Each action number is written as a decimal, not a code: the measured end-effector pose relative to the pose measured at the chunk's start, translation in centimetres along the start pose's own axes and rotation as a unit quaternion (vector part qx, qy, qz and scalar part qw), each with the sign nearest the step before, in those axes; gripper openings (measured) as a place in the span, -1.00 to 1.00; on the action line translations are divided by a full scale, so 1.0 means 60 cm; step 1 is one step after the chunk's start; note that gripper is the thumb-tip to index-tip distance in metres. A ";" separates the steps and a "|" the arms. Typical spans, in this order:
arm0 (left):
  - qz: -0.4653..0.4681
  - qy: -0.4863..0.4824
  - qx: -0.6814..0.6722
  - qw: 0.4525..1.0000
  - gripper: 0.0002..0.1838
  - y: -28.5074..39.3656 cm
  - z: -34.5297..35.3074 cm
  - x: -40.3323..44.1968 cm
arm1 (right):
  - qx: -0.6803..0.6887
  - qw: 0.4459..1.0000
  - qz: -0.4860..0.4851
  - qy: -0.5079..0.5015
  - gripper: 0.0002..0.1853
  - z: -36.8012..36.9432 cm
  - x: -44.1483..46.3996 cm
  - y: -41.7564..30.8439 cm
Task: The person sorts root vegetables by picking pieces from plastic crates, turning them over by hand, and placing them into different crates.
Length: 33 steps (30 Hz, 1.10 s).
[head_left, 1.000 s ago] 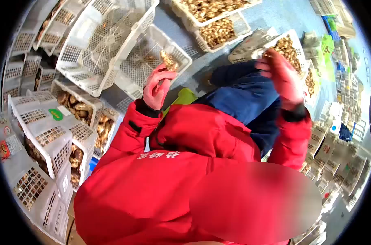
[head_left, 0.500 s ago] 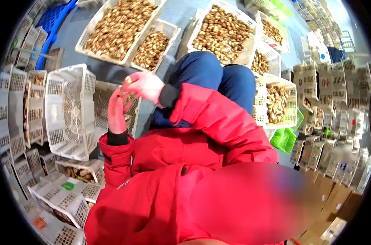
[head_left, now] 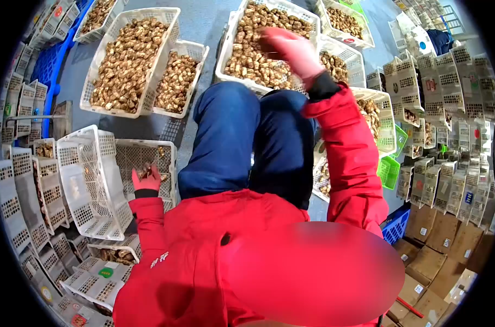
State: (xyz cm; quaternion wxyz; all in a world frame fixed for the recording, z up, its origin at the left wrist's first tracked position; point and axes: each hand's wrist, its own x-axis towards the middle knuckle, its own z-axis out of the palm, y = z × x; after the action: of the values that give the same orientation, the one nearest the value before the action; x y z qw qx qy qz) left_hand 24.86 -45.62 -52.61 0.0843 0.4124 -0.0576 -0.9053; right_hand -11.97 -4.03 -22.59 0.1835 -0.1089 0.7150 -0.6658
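Note:
My left hand (head_left: 147, 177) is at the near side of a white lattice crate (head_left: 145, 143) on the left. Its fingers look spread, and brown pieces show just past them; I cannot tell whether they touch. A few brown-and-cream pieces (head_left: 161, 150) show in that crate. My right hand (head_left: 295, 52) is stretched over a white crate (head_left: 221, 64) in front of my knees. It is filled with stubby brown-and-cream pieces (head_left: 258, 57), like mushrooms or small tubers. Blur hides whether my right fingers hold one.
A tall white crate (head_left: 73, 188) stands tilted beside the left crate. Two filled crates (head_left: 86, 103) lie ahead on the left, and another filled crate (head_left: 386, 117) is by my right knee. Stacked crates (head_left: 449, 82) and cardboard boxes (head_left: 421, 270) are on the right.
My hands have parted from being together above the left crate. My right hand has swung right over the filled crate, while my left has lowered towards the left crate. The view has shifted.

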 end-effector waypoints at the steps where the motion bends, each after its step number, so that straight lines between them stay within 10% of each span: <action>1: 0.007 0.099 0.006 0.995 -0.58 0.007 -0.042 0.025 | 0.106 0.993 0.027 0.053 -0.66 -0.094 0.005 0.046; 4: 0.037 0.392 0.027 0.919 -0.55 0.016 -0.107 0.080 | 0.135 0.953 0.109 0.250 -0.69 -0.282 -0.025 0.198; 6: -0.056 -0.192 0.108 0.974 -0.55 0.013 -0.044 0.138 | 0.142 0.934 0.130 0.301 -0.69 -0.341 -0.042 0.323; 8: -0.058 -0.242 0.224 0.942 -0.51 0.000 0.074 0.162 | 0.182 0.920 0.154 0.310 -0.70 -0.341 -0.045 0.375; 9: -0.011 -0.001 0.302 0.953 -0.46 -0.020 0.179 0.156 | 0.177 0.927 0.148 0.297 -0.66 -0.339 -0.027 0.398; 16: -0.141 -0.264 0.359 0.884 -0.45 -0.298 0.636 0.243 | 0.143 0.960 0.210 0.119 -0.66 -0.281 0.143 0.365; 23: -0.219 -0.091 0.465 0.853 -0.15 -0.496 0.650 0.382 | -0.063 0.977 0.137 0.153 -0.47 -0.271 0.301 0.560; 25: -0.221 -0.075 0.500 0.834 -0.19 -0.512 0.664 0.390 | -0.135 0.943 0.250 0.173 -0.48 -0.200 0.286 0.457; 26: -0.222 -0.075 0.529 0.816 -0.22 -0.520 0.656 0.405 | -0.229 0.948 0.126 0.181 -0.49 -0.205 0.296 0.556; 30: -0.284 -0.077 0.409 0.864 -0.22 -0.518 0.663 0.387 | 0.069 0.979 0.134 0.138 -0.62 -0.217 0.277 0.552; 33: -0.297 -0.053 0.398 0.866 -0.25 -0.530 0.661 0.389 | -0.046 0.970 0.225 0.076 -0.47 -0.234 0.288 0.531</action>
State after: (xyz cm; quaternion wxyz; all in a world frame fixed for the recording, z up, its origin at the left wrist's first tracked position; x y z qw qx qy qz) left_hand -23.53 -17.76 -49.41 -0.3632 0.3599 -0.2918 -0.8083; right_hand -30.55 4.74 -55.57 0.2686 0.0971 0.7627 -0.5803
